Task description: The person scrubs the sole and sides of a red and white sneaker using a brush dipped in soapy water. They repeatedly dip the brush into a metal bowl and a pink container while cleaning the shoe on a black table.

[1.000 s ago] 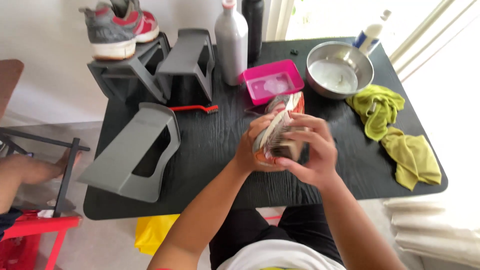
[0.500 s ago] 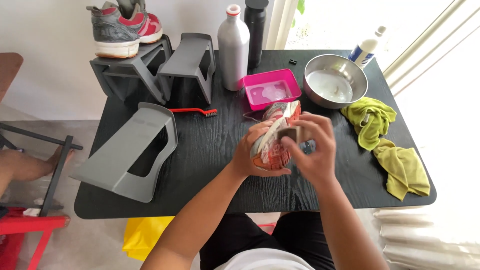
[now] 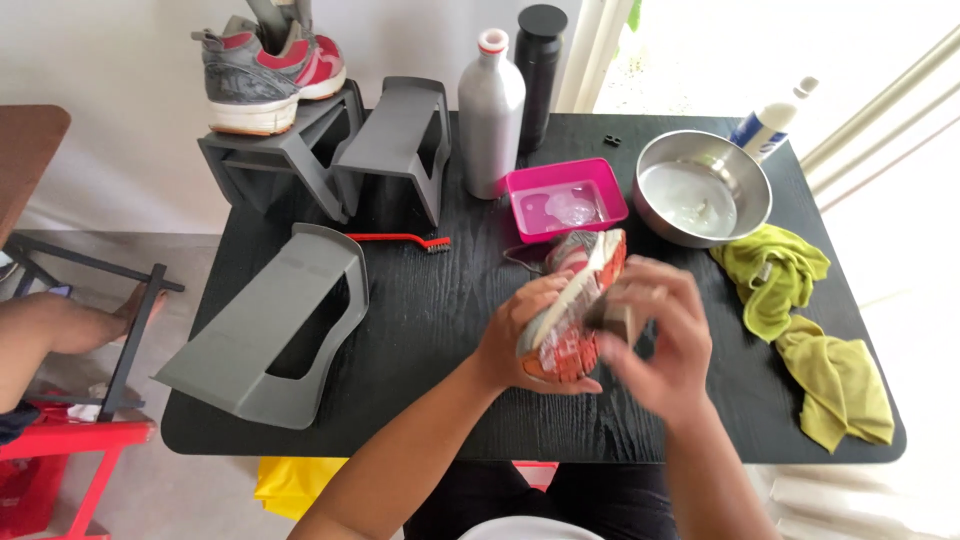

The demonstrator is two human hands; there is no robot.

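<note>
1 sneaker (image 3: pixel 568 310) is gripped sole-up by the left hand (image 3: pixel 520 335); a small brush (image 3: pixel 622 318) is clamped against it in the right hand (image 3: pixel 665 345); scrubbing seems midway; the second shoe (image 3: pixel 268 75) sits untouched on a stand (image 3: pixel 285 150).

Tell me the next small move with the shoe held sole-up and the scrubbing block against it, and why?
Probably draw the block in the right hand along the sole's edge toward the heel. The left hand grips the shoe tilted, sole facing the right hand, and the block sits at its rim, so another short stroke seems fitting.
</note>
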